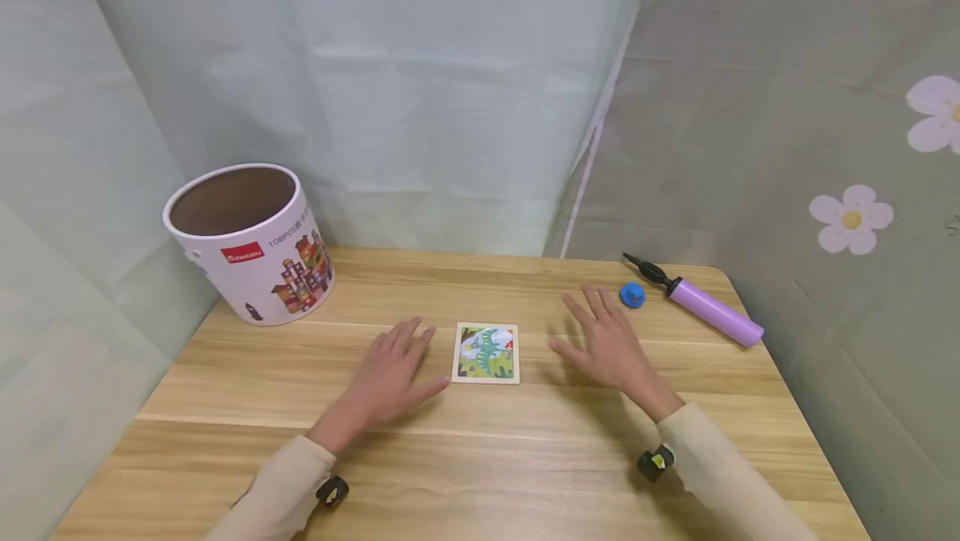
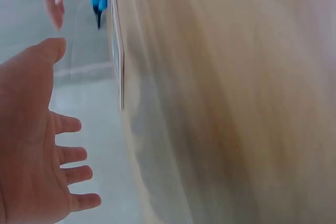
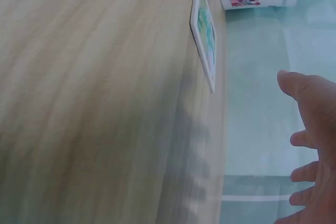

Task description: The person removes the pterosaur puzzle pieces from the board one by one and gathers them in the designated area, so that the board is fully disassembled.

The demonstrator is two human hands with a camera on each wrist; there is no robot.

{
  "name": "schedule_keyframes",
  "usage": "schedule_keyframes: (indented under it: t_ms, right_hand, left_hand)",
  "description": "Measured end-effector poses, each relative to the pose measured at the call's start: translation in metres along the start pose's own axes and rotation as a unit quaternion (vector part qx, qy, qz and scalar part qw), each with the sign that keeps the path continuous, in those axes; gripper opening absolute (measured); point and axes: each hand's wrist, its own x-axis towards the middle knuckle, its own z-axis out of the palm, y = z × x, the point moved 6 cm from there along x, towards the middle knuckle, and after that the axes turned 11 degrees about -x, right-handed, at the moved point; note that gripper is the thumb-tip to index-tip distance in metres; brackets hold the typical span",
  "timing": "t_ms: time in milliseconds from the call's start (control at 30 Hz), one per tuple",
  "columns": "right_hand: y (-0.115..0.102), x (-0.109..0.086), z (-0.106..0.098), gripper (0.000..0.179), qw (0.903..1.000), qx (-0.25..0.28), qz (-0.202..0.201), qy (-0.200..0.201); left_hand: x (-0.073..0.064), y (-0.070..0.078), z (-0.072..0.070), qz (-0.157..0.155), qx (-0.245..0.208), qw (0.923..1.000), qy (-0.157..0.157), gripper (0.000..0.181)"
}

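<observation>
A square picture puzzle (image 1: 486,353) in a pale wooden frame, showing a green dinosaur, lies flat on the wooden table. My left hand (image 1: 392,374) is spread to the left of it, thumb tip close to the frame's lower left corner. On the other side my right hand (image 1: 606,341) hovers over the table, fingers apart, with a shadow beneath. Both palms hold nothing. The left wrist view shows the left hand (image 2: 31,140) with fingers extended, the frame (image 2: 118,51) seen edge-on. In the right wrist view the right hand (image 3: 317,145) is likewise above the tabletop.
A white bucket (image 1: 255,274) printed with building blocks stands at the back left. Near the back right lie a small blue toy (image 1: 632,295) and a purple hand pump (image 1: 712,312) with a black nozzle. Cloth curtains (image 1: 450,91) hang behind the table.
</observation>
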Motion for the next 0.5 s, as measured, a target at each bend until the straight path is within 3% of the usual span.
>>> schedule_keyframes:
  t_ms: [333, 500]
  right_hand:
    - [-0.012, 0.019, 0.004, 0.077, 0.9966, 0.071, -0.021, -0.036]
    - [-0.019, 0.026, 0.010, 0.074, 0.9950, 0.085, -0.034, -0.038]
  left_hand:
    - [-0.008, 0.040, 0.025, 0.033, -0.026, 0.9955, -0.085, 0.084]
    - [-0.006, 0.055, 0.035, 0.048, -0.029, 0.9922, -0.111, 0.083]
